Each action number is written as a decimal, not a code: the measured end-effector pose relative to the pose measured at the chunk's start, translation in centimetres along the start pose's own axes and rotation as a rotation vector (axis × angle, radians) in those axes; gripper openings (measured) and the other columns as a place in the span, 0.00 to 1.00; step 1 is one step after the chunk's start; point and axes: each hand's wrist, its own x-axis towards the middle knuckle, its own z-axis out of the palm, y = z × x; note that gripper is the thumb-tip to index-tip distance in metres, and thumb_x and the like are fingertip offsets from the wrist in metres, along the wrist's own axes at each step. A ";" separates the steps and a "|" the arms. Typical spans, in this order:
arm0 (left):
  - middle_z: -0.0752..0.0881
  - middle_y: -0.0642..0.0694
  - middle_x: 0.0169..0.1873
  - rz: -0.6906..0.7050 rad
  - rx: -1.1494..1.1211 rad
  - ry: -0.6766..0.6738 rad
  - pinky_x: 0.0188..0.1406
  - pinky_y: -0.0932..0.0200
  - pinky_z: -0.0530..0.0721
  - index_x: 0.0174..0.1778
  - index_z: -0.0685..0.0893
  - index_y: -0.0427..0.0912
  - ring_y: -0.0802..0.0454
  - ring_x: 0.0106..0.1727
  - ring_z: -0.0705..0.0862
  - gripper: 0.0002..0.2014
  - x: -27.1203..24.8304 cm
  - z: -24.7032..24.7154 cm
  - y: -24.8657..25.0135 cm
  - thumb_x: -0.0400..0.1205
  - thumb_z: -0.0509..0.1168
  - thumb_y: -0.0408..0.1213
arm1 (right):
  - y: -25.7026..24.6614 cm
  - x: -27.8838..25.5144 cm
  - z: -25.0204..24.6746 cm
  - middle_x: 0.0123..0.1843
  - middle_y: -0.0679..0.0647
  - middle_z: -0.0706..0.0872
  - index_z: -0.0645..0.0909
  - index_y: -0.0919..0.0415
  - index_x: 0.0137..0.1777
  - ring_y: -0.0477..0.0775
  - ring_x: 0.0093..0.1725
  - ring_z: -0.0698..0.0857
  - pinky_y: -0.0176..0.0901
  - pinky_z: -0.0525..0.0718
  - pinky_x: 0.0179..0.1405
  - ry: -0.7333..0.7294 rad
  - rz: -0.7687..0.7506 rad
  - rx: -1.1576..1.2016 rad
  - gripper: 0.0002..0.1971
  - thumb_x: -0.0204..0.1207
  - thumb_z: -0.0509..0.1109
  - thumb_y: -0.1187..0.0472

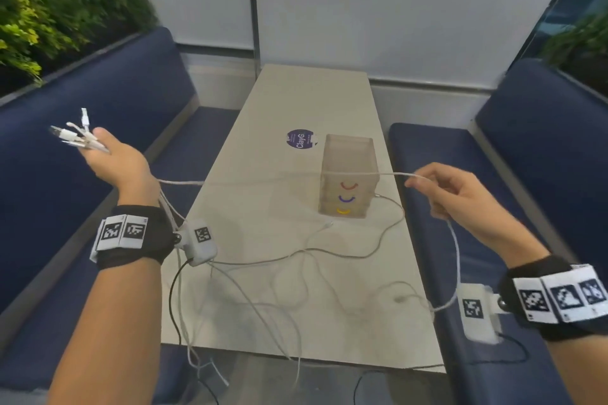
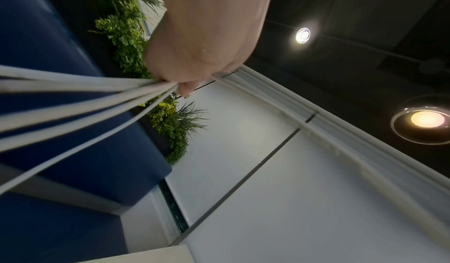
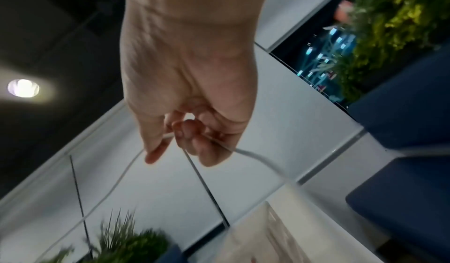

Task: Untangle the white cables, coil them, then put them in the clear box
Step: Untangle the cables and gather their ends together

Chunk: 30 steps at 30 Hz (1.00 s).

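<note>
Nearest the camera, loose loops of the white cables sprawl across the near end of the desk, and some strands hang over its front edge. Both forearms reach in from below, each with a black wrist strap carrying printed square markers and a small white camera unit.

The left hand is raised out to the left, over the blue bench, its fingers closed round a bundle of cable ends; several white plugs stick out past the fingertips. In the left wrist view five or so strands fan out from that grip. From under the left hand the strands run down past the wrist to the desk.

The right hand is held up at the right edge of the desk, thumb and forefinger pinching a single strand, the other fingers curled. The right wrist view shows that strand passing between the fingers and bending away on both sides. This strand stretches level across the desk towards the left hand, crossing in front of the clear box.

The clear box stands upright mid-desk, with red, purple and yellow curved marks on its near side. No cable can be seen inside it. Just behind it lies a round purple sticker. Further off are a second blue bench on the right, pale wall panels and green plants.
</note>
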 end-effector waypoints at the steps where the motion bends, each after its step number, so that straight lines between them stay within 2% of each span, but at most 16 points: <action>1: 0.87 0.52 0.61 -0.004 0.003 -0.013 0.69 0.46 0.84 0.69 0.76 0.54 0.53 0.62 0.88 0.21 -0.3 0.1 0.0 0.82 0.60 0.56 | 0.1 0.0 0.9 0.28 0.53 0.68 0.86 0.56 0.50 0.47 0.25 0.65 0.46 0.66 0.30 -0.018 -0.003 0.045 0.08 0.83 0.65 0.57; 3: 0.88 0.43 0.62 0.008 0.037 -0.070 0.68 0.43 0.84 0.65 0.78 0.52 0.43 0.63 0.88 0.21 -1.6 0.8 0.0 0.81 0.60 0.58 | -0.1 0.2 3.3 0.31 0.54 0.66 0.85 0.59 0.55 0.47 0.27 0.62 0.43 0.65 0.29 -0.102 -0.038 0.177 0.10 0.85 0.62 0.60; 5: 0.89 0.39 0.61 0.023 0.042 -0.124 0.66 0.42 0.85 0.67 0.79 0.46 0.38 0.61 0.88 0.27 -3.5 1.5 0.1 0.79 0.60 0.60 | -1.4 0.6 5.6 0.34 0.57 0.66 0.84 0.58 0.60 0.51 0.31 0.62 0.40 0.69 0.32 -0.164 -0.095 0.372 0.14 0.88 0.57 0.65; 8: 0.85 0.47 0.49 0.018 0.019 -0.204 0.54 0.47 0.85 0.72 0.77 0.36 0.49 0.46 0.83 0.30 -5.9 2.3 0.4 0.81 0.60 0.56 | -4.0 1.4 6.9 0.37 0.44 0.80 0.81 0.58 0.65 0.53 0.39 0.73 0.49 0.82 0.56 -0.174 -0.190 0.639 0.18 0.87 0.52 0.72; 10: 0.82 0.52 0.41 0.006 0.021 -0.236 0.44 0.53 0.83 0.72 0.76 0.35 0.55 0.38 0.79 0.26 -6.8 2.9 0.2 0.86 0.59 0.51 | -4.6 2.0 6.8 0.42 0.45 0.83 0.83 0.55 0.64 0.56 0.51 0.81 0.57 0.77 0.70 -0.180 -0.216 0.706 0.18 0.87 0.54 0.69; 12: 0.78 0.53 0.36 -0.010 0.019 -0.270 0.38 0.58 0.79 0.67 0.77 0.37 0.58 0.32 0.76 0.20 -7.7 3.1 0.3 0.88 0.59 0.48 | -4.6 2.6 6.2 0.49 0.47 0.87 0.85 0.50 0.63 0.58 0.61 0.81 0.59 0.73 0.67 -0.193 -0.230 0.485 0.19 0.88 0.55 0.67; 14: 0.75 0.53 0.33 -0.038 -0.006 -0.305 0.35 0.57 0.76 0.58 0.77 0.43 0.57 0.29 0.73 0.12 -8.6 3.1 0.8 0.87 0.60 0.48 | -4.5 2.8 6.0 0.54 0.46 0.90 0.83 0.53 0.65 0.53 0.62 0.84 0.59 0.77 0.65 -0.221 -0.249 0.115 0.16 0.89 0.55 0.66; 15: 0.74 0.53 0.32 -0.051 -0.014 -0.317 0.34 0.57 0.75 0.54 0.76 0.46 0.57 0.28 0.72 0.09 -8.9 3.1 1.1 0.87 0.60 0.48 | -4.4 2.9 5.9 0.55 0.48 0.91 0.82 0.55 0.66 0.53 0.61 0.86 0.61 0.81 0.65 -0.212 -0.227 0.048 0.15 0.89 0.56 0.65; 17: 0.73 0.53 0.31 -0.070 -0.018 -0.352 0.33 0.57 0.74 0.48 0.75 0.49 0.58 0.28 0.71 0.07 -9.7 3.0 1.7 0.87 0.60 0.47 | -4.1 2.8 6.0 0.53 0.57 0.92 0.80 0.57 0.64 0.59 0.55 0.91 0.62 0.88 0.57 -0.135 -0.140 0.166 0.11 0.89 0.57 0.62; 19: 0.73 0.54 0.29 -0.090 -0.018 -0.410 0.34 0.56 0.73 0.44 0.74 0.51 0.58 0.28 0.71 0.08 -10.5 3.0 2.1 0.87 0.61 0.47 | -3.5 2.8 6.1 0.45 0.61 0.92 0.81 0.57 0.61 0.61 0.43 0.92 0.58 0.91 0.43 -0.101 -0.120 0.220 0.09 0.88 0.60 0.60; 21: 0.73 0.54 0.29 -0.112 -0.032 -0.489 0.31 0.57 0.72 0.43 0.74 0.51 0.58 0.28 0.70 0.09 -11.3 3.1 2.3 0.87 0.61 0.47 | -3.3 2.8 6.2 0.34 0.59 0.88 0.83 0.52 0.61 0.59 0.29 0.85 0.50 0.86 0.34 -0.121 -0.147 0.165 0.10 0.87 0.61 0.58; 23: 0.70 0.53 0.29 -0.110 -0.017 -0.569 0.25 0.60 0.66 0.41 0.73 0.51 0.58 0.26 0.66 0.11 -12.0 3.4 2.3 0.89 0.60 0.48 | -3.4 2.8 6.3 0.28 0.55 0.79 0.80 0.50 0.66 0.55 0.26 0.76 0.46 0.81 0.34 -0.107 -0.194 0.341 0.13 0.88 0.58 0.58; 25: 0.67 0.51 0.27 -0.107 0.022 -0.634 0.22 0.59 0.59 0.37 0.70 0.51 0.58 0.24 0.62 0.15 -12.8 3.5 2.5 0.90 0.59 0.50 | -3.8 2.5 6.4 0.31 0.54 0.77 0.75 0.48 0.72 0.54 0.34 0.79 0.50 0.82 0.47 -0.169 -0.208 0.635 0.17 0.89 0.54 0.62; 27: 0.65 0.50 0.25 -0.112 0.057 -0.684 0.23 0.57 0.54 0.35 0.70 0.52 0.56 0.23 0.60 0.17 -13.4 3.6 2.6 0.90 0.57 0.52 | -3.7 2.3 6.8 0.35 0.57 0.80 0.72 0.48 0.75 0.61 0.48 0.86 0.58 0.81 0.64 -0.318 -0.213 0.700 0.20 0.89 0.53 0.65; 29: 0.65 0.50 0.23 -0.122 0.072 -0.710 0.23 0.56 0.54 0.36 0.72 0.50 0.54 0.22 0.60 0.18 -14.0 3.7 2.7 0.91 0.56 0.53 | -3.4 2.2 6.9 0.41 0.59 0.83 0.76 0.51 0.71 0.68 0.64 0.85 0.65 0.75 0.74 -0.405 -0.208 0.701 0.18 0.87 0.55 0.67; 30: 0.66 0.50 0.23 -0.125 0.082 -0.715 0.22 0.57 0.56 0.36 0.73 0.50 0.54 0.21 0.60 0.18 -14.2 3.7 2.8 0.91 0.55 0.53 | -3.4 2.1 6.8 0.44 0.60 0.84 0.80 0.52 0.65 0.71 0.70 0.81 0.65 0.72 0.74 -0.401 -0.218 0.781 0.16 0.86 0.56 0.68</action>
